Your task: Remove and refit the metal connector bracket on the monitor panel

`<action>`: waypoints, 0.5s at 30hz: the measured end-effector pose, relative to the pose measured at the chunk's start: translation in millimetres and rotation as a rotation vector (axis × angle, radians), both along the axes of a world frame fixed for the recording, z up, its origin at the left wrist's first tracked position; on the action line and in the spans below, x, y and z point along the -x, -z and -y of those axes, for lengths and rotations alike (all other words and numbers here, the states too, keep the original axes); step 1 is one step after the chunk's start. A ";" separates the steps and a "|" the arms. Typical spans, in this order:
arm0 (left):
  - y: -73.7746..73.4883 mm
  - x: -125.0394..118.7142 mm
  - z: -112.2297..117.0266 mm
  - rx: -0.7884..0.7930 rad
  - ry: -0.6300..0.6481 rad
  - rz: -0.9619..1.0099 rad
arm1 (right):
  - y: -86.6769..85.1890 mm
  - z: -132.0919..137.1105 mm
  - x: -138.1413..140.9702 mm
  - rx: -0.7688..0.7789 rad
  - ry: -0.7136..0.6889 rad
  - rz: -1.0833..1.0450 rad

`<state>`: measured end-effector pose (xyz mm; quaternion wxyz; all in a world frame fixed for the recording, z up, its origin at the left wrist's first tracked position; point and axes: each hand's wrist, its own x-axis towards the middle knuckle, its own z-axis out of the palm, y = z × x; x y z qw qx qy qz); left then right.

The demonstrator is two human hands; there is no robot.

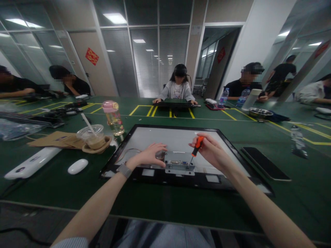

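Note:
A dark-framed display panel (144, 137) with a pale grey back lies on the green table. Near its front edge sits a metal bracket (179, 169) carrying video connector ports. My left hand (148, 155) is at the bracket's left end, thumb and fingers apart; the thumb tip seems to touch the bracket, but a firm grip does not show. An orange and black screwdriver (198, 146) is pinched in my right hand (210, 151), tilted, its tip down at the bracket's right end. Any screw under the tip is too small to make out.
Left of the panel are a white mouse (78, 166), a white power strip (32, 163), an iced drink cup (90, 132) and a pink-lidded bottle (113, 118). A black phone (265, 163) lies to the right. Across the table, a person (178, 88) handles another dark panel.

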<state>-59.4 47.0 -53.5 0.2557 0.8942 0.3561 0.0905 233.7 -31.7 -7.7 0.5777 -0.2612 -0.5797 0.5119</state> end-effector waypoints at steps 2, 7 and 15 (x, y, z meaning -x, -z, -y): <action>2.0 0.8 -1.4 0.003 0.004 0.000 | -1.2 0.1 -0.6 -0.014 -0.008 -0.003; 7.1 2.6 -4.5 0.000 0.005 0.002 | -6.1 4.4 0.0 -0.007 -0.022 0.032; -0.1 0.5 0.1 0.014 0.006 -0.007 | -5.7 3.0 2.8 -0.027 0.071 0.027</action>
